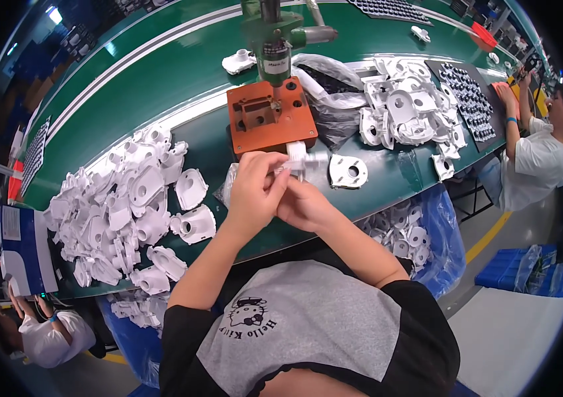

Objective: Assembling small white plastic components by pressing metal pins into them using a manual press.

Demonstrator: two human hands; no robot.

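Close in front of the orange fixture, my left hand [255, 188] is closed with its fingers pinching a white plastic part [298, 159]. The part is blurred and sticks out to the right of my fingers, so its exact shape is unclear. My right hand [303, 204] is closed just below and touches my left; its fingertips on the part are mostly hidden. A flat white plastic housing piece [348, 171] with a round hole and small posts lies right of my hands. Behind them stands the orange fixture [275, 135], with a green press [272, 53] above it.
White plastic housings [122, 205] are heaped at left, with another pile [404, 102] at right beside a tray of dark parts [470, 99]. A plastic bag [331, 86] lies by the fixture. Blue-lined bins [450, 245] hang below the table edge. Co-workers sit at both sides.
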